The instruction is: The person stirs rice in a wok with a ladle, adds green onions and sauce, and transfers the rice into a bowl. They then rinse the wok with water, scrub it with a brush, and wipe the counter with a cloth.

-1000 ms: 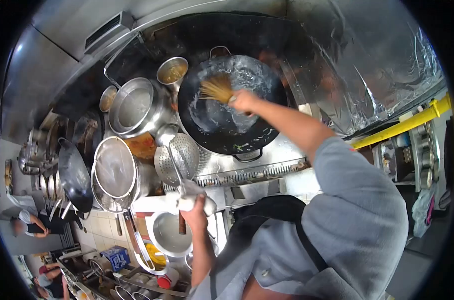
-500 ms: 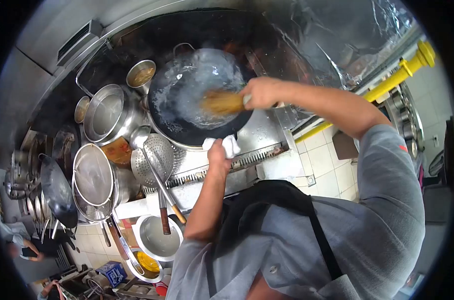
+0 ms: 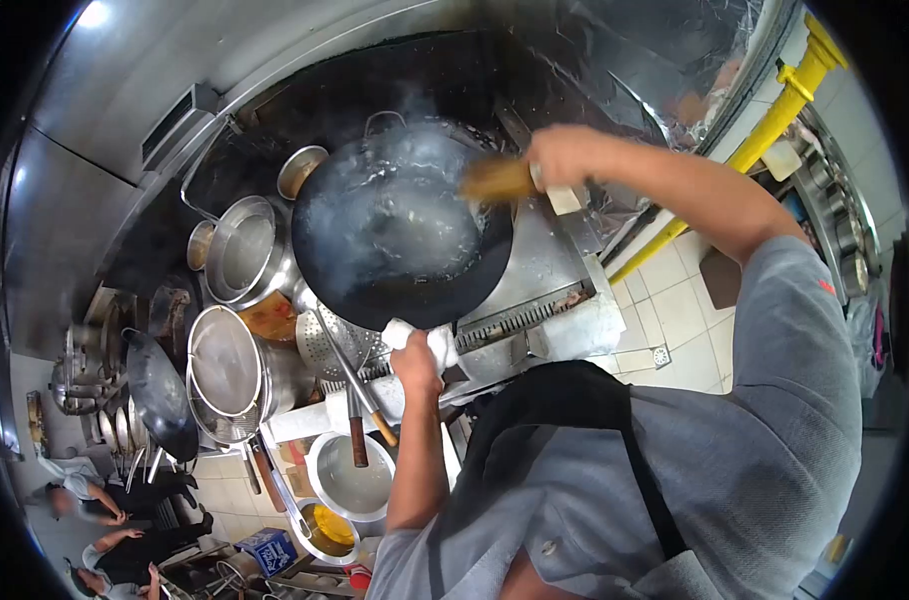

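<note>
1. The right hand (image 3: 567,155) is clenching the handle end of a bamboo brush (image 3: 495,180), fingers wrapped fully around it.
2. The brush is lying with its long axis roughly level across the picture. Its bristles are pointing away from the hand, over the right-hand rim and toward the middle of the wok (image 3: 395,240).
3. The left hand (image 3: 415,362) is grasping a white cloth (image 3: 427,340) and pressing it around the wok's near rim, where a handle seems to be sitting under the folds.
4. The wok is therefore lying between the two hands: beyond the left hand and to the inner side of the right hand. The left is touching it through the cloth, while the right is reaching it only through the brush.
5. The wok is resting on the steel range (image 3: 545,290), dark, with water shining inside and a little steam rising.
6. Just left of the cloth, a perforated skimmer (image 3: 330,340) is leaning against the range, with wooden-handled ladles (image 3: 357,440) crossing below it.
7. Further left, steel pots (image 3: 247,250) are standing along the range, and people are working well apart at the lower left.
</note>
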{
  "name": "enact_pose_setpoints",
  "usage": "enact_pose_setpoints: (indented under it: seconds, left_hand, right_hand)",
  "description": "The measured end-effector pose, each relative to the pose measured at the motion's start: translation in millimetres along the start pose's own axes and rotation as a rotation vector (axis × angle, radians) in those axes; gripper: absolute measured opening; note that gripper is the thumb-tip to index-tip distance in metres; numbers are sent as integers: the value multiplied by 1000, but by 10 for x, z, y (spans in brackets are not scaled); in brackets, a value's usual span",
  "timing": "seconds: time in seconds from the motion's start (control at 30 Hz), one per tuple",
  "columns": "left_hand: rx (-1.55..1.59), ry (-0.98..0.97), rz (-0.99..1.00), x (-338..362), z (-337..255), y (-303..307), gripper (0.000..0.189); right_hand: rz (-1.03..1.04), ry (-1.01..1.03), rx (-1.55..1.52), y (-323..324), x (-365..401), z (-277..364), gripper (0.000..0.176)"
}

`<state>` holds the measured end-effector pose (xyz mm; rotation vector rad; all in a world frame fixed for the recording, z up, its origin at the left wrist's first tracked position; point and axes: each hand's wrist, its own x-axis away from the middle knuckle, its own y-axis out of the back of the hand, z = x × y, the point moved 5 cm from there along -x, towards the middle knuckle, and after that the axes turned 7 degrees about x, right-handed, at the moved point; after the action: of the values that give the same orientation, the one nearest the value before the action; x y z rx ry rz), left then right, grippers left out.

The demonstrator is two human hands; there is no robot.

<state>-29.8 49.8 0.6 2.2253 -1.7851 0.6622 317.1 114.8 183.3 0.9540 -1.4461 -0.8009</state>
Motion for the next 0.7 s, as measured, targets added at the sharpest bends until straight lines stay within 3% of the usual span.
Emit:
enact_pose_setpoints:
  seconds: [0.1, 0.2, 0.43, 0.7]
  left_hand:
    - [-118, -30, -41, 23, -200, 191, 23]
    - [-264, -67, -84, 135, -433, 322, 25]
    - [-443, -207, -18, 245, -676, 639, 23]
    - [-631, -388, 67, 350, -1053, 627, 18]
  right_hand:
    - [-169, -143, -293, 556, -2, -91, 39]
    - [-354, -169, -176, 469, -531, -160, 39]
    - [-274, -234, -337, -101, -833, -96, 44]
    - [-179, -289, -566, -359, -386, -150, 54]
